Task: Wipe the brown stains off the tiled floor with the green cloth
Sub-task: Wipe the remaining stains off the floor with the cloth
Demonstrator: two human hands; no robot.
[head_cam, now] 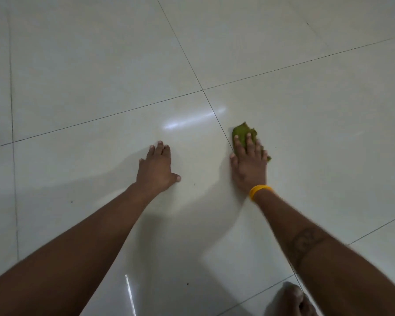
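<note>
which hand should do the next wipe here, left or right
Right. The right hand already lies flat on the green cloth, pressing it to the tiled floor beside a grout line. The left hand holds nothing; it rests spread on the floor, likely as a prop.

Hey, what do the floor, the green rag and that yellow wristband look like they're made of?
Floor: glazed ceramic or similar tile; glossy reflections, thin dark grout lines. Green cloth: soft woven or terry fabric; crumpled, fuzzy edge. Yellow wristband: probably smooth silicone or plastic; uniform, slightly shiny.
</note>
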